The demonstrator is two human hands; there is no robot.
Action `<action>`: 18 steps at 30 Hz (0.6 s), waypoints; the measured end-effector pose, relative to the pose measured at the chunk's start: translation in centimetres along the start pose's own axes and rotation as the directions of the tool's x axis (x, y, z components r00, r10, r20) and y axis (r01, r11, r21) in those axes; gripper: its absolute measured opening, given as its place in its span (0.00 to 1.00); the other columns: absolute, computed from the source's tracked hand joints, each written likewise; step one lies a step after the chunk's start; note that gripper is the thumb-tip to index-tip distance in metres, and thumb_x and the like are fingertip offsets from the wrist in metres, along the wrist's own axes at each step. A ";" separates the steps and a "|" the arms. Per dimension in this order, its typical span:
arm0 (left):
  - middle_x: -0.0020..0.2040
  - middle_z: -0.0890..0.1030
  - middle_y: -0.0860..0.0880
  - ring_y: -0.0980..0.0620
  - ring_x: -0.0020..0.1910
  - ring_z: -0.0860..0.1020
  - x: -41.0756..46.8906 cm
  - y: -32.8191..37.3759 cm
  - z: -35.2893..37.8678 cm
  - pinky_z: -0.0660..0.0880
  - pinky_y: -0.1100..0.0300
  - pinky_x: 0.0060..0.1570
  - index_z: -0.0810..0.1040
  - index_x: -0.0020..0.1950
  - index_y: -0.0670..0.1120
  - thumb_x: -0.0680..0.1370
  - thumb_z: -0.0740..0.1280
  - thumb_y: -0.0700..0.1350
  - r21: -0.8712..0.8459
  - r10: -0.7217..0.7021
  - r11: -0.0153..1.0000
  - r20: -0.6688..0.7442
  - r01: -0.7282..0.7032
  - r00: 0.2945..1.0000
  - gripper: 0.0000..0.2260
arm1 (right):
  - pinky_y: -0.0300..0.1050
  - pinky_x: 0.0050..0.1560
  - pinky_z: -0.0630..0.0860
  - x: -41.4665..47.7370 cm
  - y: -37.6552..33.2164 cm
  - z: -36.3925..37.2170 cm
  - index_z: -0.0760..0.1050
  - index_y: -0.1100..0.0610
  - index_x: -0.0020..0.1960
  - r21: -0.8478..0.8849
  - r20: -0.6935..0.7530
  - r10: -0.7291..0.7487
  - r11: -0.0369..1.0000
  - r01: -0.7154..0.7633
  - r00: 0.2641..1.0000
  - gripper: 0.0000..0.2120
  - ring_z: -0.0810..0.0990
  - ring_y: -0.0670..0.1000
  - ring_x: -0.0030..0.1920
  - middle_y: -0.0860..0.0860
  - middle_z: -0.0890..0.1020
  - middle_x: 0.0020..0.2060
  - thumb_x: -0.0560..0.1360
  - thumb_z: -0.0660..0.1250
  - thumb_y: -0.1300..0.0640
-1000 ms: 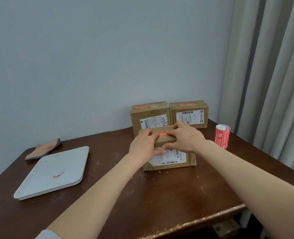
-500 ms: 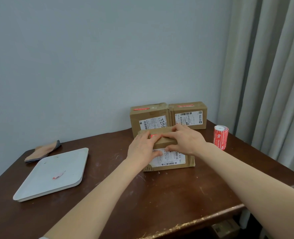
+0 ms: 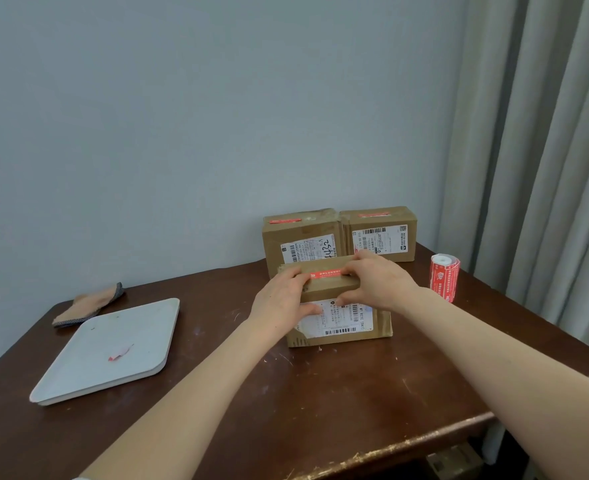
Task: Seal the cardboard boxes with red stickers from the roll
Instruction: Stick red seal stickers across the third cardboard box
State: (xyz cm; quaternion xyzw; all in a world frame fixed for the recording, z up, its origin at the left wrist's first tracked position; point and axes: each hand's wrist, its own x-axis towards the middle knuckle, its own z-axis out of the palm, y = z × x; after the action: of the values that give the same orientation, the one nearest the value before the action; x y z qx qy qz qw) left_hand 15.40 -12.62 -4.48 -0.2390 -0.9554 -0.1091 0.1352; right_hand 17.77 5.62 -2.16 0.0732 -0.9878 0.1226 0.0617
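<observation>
On the table (image 3: 320, 403), the near cardboard box (image 3: 341, 320) sits at centre. The left rear box (image 3: 300, 237) and right rear box (image 3: 379, 233) stand side by side at its 12 o'clock. The sticker roll (image 3: 444, 278) stands upright at 2 o'clock, apart. A tray (image 3: 113, 348) lies well off at 8 o'clock with a paper scrap (image 3: 120, 353) on it, and a cloth (image 3: 89, 304) lies behind it at 10 o'clock. A sticker (image 3: 326, 274) lies on the near box's top, with the left hand (image 3: 279, 301) and right hand (image 3: 376, 282) at its ends.

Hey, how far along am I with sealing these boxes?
Done: the left back box and right back box each carry a red strip on top. In hand: the left hand and right hand grip the front box, fingers on its red sticker. Left: finishing this one; no other unsealed box shows. The roll stands at the right.
</observation>
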 end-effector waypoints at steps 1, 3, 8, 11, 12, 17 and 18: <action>0.71 0.66 0.53 0.53 0.67 0.68 0.0 0.0 -0.1 0.69 0.57 0.63 0.67 0.72 0.48 0.73 0.69 0.56 0.001 -0.002 1.000 0.004 0.002 1.000 0.31 | 0.47 0.59 0.73 0.1 0.1 0.0 0.73 0.54 0.66 0.003 -0.002 0.003 1.000 -0.003 1.000 0.32 0.73 0.51 0.59 0.49 0.71 0.60 0.68 0.71 0.38; 0.71 0.67 0.53 0.53 0.67 0.69 0.0 0.0 -0.2 0.68 0.58 0.63 0.67 0.72 0.47 0.73 0.69 0.56 0.003 -0.006 1.000 0.009 0.006 1.000 0.30 | 0.46 0.56 0.73 0.1 0.0 -0.1 0.75 0.55 0.63 0.008 0.003 0.003 1.000 -0.003 1.000 0.30 0.73 0.51 0.56 0.49 0.72 0.57 0.68 0.72 0.38; 0.71 0.66 0.53 0.53 0.67 0.68 -0.3 0.0 -0.3 0.66 0.60 0.62 0.68 0.71 0.45 0.74 0.69 0.55 -0.012 0.003 1.000 -0.009 -0.003 1.000 0.29 | 0.46 0.56 0.73 0.3 0.2 -0.1 0.76 0.55 0.61 0.012 0.004 -0.009 1.000 0.009 1.000 0.30 0.73 0.51 0.55 0.50 0.74 0.55 0.67 0.73 0.38; 0.71 0.66 0.53 0.53 0.67 0.68 -0.3 0.1 -0.4 0.66 0.60 0.62 0.68 0.71 0.46 0.74 0.69 0.55 -0.013 0.004 1.000 -0.005 -0.004 1.000 0.29 | 0.43 0.50 0.71 0.4 0.3 -0.2 0.77 0.56 0.59 0.011 -0.005 -0.011 1.000 0.011 1.000 0.28 0.72 0.50 0.51 0.50 0.74 0.51 0.66 0.73 0.39; 0.71 0.66 0.53 0.53 0.67 0.67 -0.3 0.1 -0.4 0.66 0.60 0.63 0.68 0.71 0.46 0.74 0.69 0.55 -0.015 0.004 1.000 -0.003 -0.004 1.000 0.29 | 0.42 0.49 0.70 0.5 0.3 -0.2 0.77 0.56 0.58 0.010 -0.009 -0.010 1.000 0.011 1.000 0.28 0.72 0.49 0.49 0.49 0.74 0.49 0.66 0.74 0.39; 0.72 0.65 0.53 0.54 0.68 0.67 -0.4 -0.1 -0.3 0.66 0.59 0.64 0.67 0.72 0.46 0.73 0.70 0.56 -0.040 -0.022 0.999 -0.004 0.022 1.000 0.31 | 0.45 0.54 0.72 0.2 0.6 -0.1 0.74 0.53 0.60 -0.017 -0.034 0.000 1.000 0.000 0.999 0.30 0.72 0.50 0.55 0.49 0.73 0.55 0.66 0.72 0.36; 0.72 0.65 0.53 0.54 0.68 0.67 -0.5 -0.1 -0.2 0.67 0.59 0.64 0.67 0.72 0.46 0.72 0.70 0.56 -0.061 -0.032 0.998 -0.008 0.032 0.999 0.32 | 0.46 0.57 0.71 0.0 0.7 0.0 0.73 0.52 0.61 -0.035 -0.049 0.006 0.999 -0.008 0.999 0.31 0.70 0.50 0.59 0.49 0.73 0.58 0.66 0.71 0.35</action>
State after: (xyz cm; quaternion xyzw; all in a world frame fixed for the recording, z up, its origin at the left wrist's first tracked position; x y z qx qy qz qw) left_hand 15.81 -12.97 -4.43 -0.2272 -0.9547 -0.1412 0.1306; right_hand 17.61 6.30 -2.37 0.0655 -0.9882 0.1074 0.0869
